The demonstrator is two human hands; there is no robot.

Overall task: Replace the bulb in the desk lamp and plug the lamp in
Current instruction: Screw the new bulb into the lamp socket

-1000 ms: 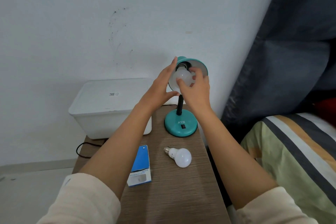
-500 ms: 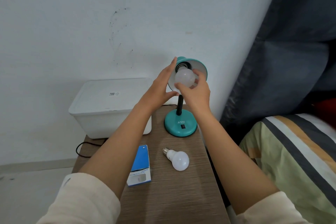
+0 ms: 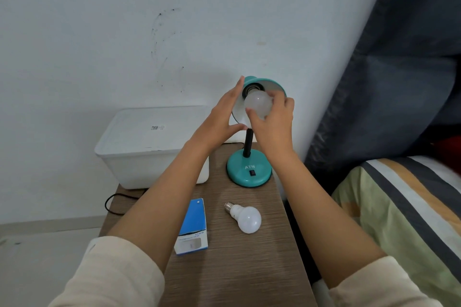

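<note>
Your right hand (image 3: 273, 123) pinches the frosted white bulb (image 3: 258, 104) at the teal metal desk lamp (image 3: 249, 169) socket; your left hand (image 3: 222, 117), fingers spread, cups the shade; a spare white bulb (image 3: 245, 218) and blue cardboard box (image 3: 193, 225) lie nearer you; the table's right edge is close beside the lamp base.

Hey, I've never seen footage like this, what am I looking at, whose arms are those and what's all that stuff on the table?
There is no machine here. One camera worn on a person's head looks forward and down, so the two arms are the wearer's own. The left hand steadies the shade of a teal desk lamp. The right hand grips a white bulb at the lamp's socket. On the wooden table lie a second bulb, loose on its side, and a blue and white bulb box. A white lidded bin stands at the back left, and a black cord loops off the table's edge. A striped bed cover is to the right.
</note>
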